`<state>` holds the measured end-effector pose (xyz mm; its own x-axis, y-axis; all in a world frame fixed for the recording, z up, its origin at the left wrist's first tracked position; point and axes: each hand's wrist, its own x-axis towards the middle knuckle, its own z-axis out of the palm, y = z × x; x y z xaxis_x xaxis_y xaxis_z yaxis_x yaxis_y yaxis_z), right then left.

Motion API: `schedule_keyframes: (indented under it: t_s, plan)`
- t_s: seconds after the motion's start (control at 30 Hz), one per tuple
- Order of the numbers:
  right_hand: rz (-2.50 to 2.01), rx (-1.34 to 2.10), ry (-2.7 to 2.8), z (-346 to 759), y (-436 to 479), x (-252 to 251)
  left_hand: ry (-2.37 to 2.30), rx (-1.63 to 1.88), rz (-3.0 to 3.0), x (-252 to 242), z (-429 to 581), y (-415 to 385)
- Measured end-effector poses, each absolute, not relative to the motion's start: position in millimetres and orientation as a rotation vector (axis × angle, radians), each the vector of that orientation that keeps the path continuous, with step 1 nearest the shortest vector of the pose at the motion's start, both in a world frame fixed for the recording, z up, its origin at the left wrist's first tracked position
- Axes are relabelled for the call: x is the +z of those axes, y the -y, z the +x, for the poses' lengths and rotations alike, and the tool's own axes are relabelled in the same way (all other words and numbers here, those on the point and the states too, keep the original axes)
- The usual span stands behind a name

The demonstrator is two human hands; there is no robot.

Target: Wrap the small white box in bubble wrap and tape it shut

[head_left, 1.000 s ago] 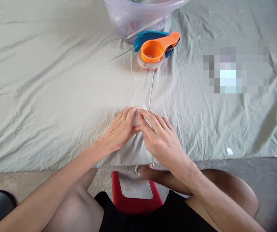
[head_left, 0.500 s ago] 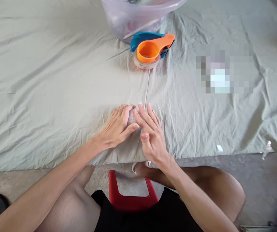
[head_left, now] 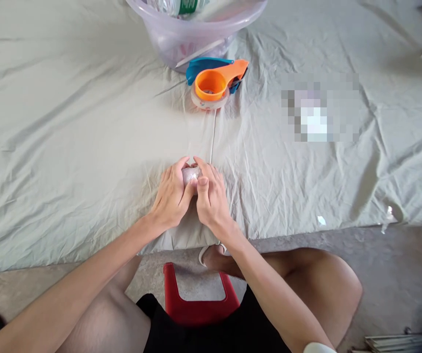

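Note:
A small, shiny, pale wrapped object [head_left: 191, 174] rests on the grey-green cloth near its front edge, between my two hands. My left hand [head_left: 171, 193] curls round its left side, thumb against the near side. From the right, my right hand [head_left: 212, 196] closes on it, with the index fingertip at its far side and the thumb at the near side. Both thumbs nearly meet. The fingers hide most of the object, so what is inside the wrap cannot be told.
Beyond my hands lies an orange and blue tape dispenser [head_left: 226, 74] with a tape roll [head_left: 210, 104]. A translucent purple basin [head_left: 196, 29] holding a bottle stands behind it. Clear scraps [head_left: 321, 220] lie at the front right edge. A red stool [head_left: 201, 311] is below.
My right hand has moved left and closed onto the wrapped object, where its fingers were spread before. The view has shifted, showing more of the basin.

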<state>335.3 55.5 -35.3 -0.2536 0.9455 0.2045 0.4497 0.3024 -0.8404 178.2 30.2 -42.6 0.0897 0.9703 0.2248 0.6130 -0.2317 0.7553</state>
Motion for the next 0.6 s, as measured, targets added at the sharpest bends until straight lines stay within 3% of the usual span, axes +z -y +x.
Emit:
schedule_keyframes:
  t_s: [0.1,0.27,0.6]
  plan:
    - [-1.217,0.688,1.875,335,-57,-43,-1.588,0.997,1.949,-44,180,-29]
    - [-1.238,0.688,1.851,341,-60,-47,-1.661,1.023,2.013,-47,179,-27]
    - [-1.274,0.606,2.008,340,-62,-47,-1.546,0.734,1.978,-53,169,-26]
